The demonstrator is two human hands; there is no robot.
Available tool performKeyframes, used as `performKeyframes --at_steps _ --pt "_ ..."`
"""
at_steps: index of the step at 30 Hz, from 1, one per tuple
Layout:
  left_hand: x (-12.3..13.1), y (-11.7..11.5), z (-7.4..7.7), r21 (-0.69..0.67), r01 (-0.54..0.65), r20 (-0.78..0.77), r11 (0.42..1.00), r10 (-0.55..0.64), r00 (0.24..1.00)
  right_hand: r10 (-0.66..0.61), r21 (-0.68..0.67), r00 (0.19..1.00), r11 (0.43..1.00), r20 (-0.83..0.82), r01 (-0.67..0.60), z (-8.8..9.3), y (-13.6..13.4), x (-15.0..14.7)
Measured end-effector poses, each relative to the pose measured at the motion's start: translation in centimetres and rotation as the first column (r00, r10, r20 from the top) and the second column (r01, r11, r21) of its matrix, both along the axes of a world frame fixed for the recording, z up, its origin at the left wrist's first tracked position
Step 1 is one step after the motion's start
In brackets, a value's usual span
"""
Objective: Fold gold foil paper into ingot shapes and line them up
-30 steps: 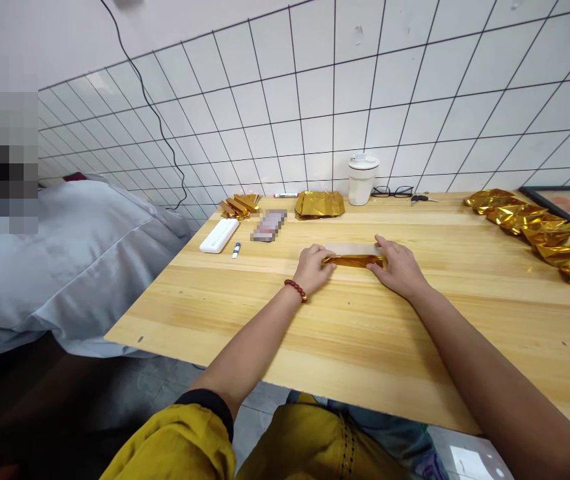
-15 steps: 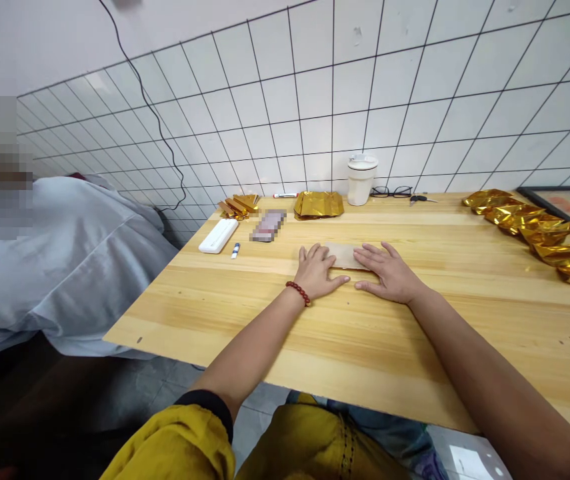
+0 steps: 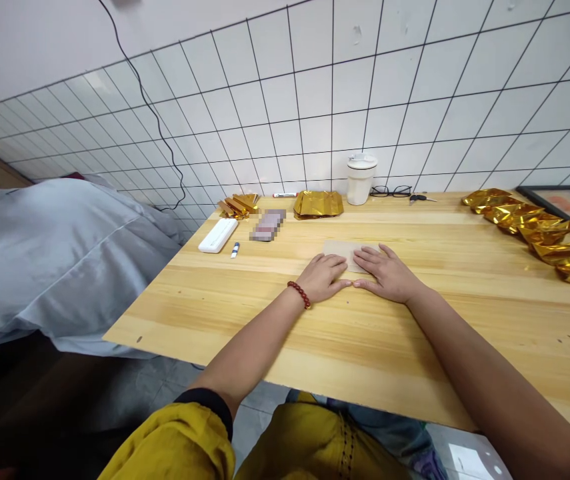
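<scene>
Worktop [image 3: 265, 320] is pale wood: smooth, streaky lengthwise grain, few dark knots. Pale sheet [image 3: 339, 247] lies flat on it, thin, rectangular, matte beige-grey. Contrast: gold foil all around, shiny and creased. Flat foil stack [image 3: 318, 205] near the wall, loose bundle of narrow foil strips [image 3: 238, 206] at far left, long crinkled foil run [image 3: 529, 227] in zigzag folds at right, next to a dark-edged frame [image 3: 555, 203].

Other items: white lidded cup [image 3: 359, 181], tapered, upright; glasses [image 3: 391, 191] with dark rims; key [image 3: 421, 199] with black head; white slab [image 3: 219, 236] with rounded edges; small blue-and-white tube [image 3: 235, 251] just beside it. Wall [image 3: 309, 100] is white with a black grid.

Left hand [image 3: 322, 277], red bead bracelet [image 3: 299, 295] at the wrist: open, palm down, fingers extended and close together, gripping nothing. Right hand [image 3: 387, 275]: same, but fingers a bit more spread. Thumbs point inward, tips meeting or nearly so, can't tell from this angle.

Sheet sits under both sets of fingers: left fingers over its left part, right fingers over its right part. Exposed bits are the strip between the fingers and the far edge. Thumbs rest on bare wood on the near side.
</scene>
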State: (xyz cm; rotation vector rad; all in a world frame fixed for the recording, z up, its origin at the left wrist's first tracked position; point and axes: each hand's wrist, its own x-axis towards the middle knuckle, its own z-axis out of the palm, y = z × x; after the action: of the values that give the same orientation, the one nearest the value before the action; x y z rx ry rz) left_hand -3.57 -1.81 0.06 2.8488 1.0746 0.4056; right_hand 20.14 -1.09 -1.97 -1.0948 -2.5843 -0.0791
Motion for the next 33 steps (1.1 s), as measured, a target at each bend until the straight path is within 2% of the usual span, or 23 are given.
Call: performKeyframes --at_steps 7,15,23,26,31,33 --pt "0.0 0.1 -0.3 0.009 -0.017 0.011 1.000 0.017 1.000 0.051 -0.003 0.998 0.999 -0.040 -0.051 0.0 0.1 0.1" --pt "-0.1 0.2 -0.4 0.017 -0.020 0.028 1.000 0.020 0.999 -0.125 0.100 0.986 0.986 -0.108 0.135 0.7 -0.2 0.0" --pt "-0.2 0.2 -0.4 0.024 -0.023 0.017 0.999 0.023 1.000 -0.227 0.164 0.966 0.956 -0.122 0.245 0.8 -0.1 1.1" --pt "-0.2 0.2 -0.4 0.016 -0.014 0.034 1.000 0.013 0.999 -0.158 0.154 0.976 0.971 -0.150 0.181 0.6 -0.1 0.8" --pt "-0.2 0.3 -0.7 0.013 -0.017 0.044 1.000 0.016 0.999 0.083 0.006 0.995 0.997 -0.062 -0.083 -0.2 0.0 -0.1" --pt "-0.2 0.3 -0.8 0.006 -0.018 0.055 1.000 0.018 0.998 0.104 -0.023 0.992 0.994 -0.068 -0.105 -0.5 0.1 -0.2"
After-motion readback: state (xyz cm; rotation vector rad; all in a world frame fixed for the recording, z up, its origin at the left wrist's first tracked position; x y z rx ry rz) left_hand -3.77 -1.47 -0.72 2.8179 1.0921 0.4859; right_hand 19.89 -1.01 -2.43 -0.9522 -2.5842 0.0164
